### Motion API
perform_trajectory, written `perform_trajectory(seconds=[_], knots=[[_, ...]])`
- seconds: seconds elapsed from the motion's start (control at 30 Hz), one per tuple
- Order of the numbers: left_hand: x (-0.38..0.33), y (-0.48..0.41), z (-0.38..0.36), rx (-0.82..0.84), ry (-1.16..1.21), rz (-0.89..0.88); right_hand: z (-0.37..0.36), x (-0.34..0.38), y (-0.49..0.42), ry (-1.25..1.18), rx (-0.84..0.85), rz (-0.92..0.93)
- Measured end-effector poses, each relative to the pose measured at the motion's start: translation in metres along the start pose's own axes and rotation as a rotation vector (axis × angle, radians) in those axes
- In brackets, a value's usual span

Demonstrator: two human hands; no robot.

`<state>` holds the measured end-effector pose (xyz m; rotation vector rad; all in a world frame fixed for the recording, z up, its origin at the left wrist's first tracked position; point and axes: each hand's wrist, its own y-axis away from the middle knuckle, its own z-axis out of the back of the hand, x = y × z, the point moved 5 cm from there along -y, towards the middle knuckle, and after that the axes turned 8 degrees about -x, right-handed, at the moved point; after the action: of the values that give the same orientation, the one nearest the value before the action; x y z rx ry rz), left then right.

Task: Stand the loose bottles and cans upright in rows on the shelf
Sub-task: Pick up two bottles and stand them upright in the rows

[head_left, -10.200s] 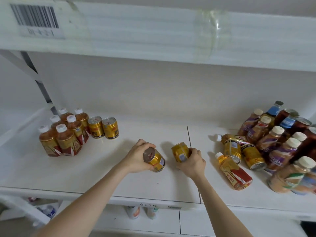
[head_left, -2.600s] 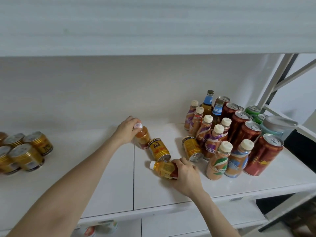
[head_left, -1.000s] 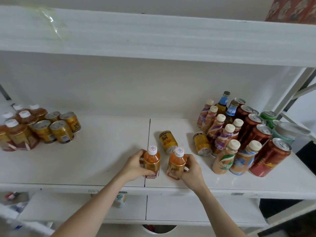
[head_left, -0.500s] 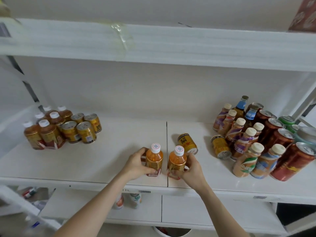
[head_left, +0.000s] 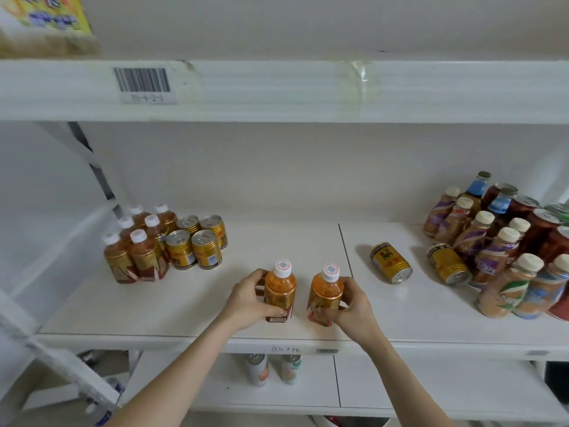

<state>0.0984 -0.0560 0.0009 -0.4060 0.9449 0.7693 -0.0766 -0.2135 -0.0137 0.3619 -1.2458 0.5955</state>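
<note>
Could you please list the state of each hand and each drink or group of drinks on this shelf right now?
Left hand: gripping the left white-capped orange bottle, upright.
Right hand: gripping the right white-capped orange bottle, slightly tilted.
Two loose gold cans: lying on their sides.
Left cluster of brown bottles and gold cans: upright, in rows.
Right crowd of mixed bottles and cans: upright, bunched.
White shelf: partly stocked.

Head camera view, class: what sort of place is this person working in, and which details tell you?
Probably a shop stockroom or store shelving. A barcode label is stuck on the white shelf edge, handwritten code marks the lower edge, and many identical gold cans and bottled drinks stand grouped.
</note>
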Motion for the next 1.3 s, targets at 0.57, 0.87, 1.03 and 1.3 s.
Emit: perform_trajectory(seconds=[0.57, 0.87, 1.03, 1.3], knots=[[0.077, 0.002, 0.116, -0.051, 0.015, 0.017, -0.138, 0.044, 0.014, -0.005, 0.112, 0.003], [0.133, 0.000, 0.207, -0.017, -0.018, 0.003, -0.247, 0.078, 0.039, -0.018, 0.085, -0.023], [0.158, -0.002, 0.246, -0.034, -0.032, 0.018, -0.301, 0.087, 0.042, 0.011, 0.090, -0.028], [0.191, -0.019, 0.290, -0.094, -0.022, 0.080, -0.367, 0.100, 0.025, 0.049, 0.146, -0.037]])
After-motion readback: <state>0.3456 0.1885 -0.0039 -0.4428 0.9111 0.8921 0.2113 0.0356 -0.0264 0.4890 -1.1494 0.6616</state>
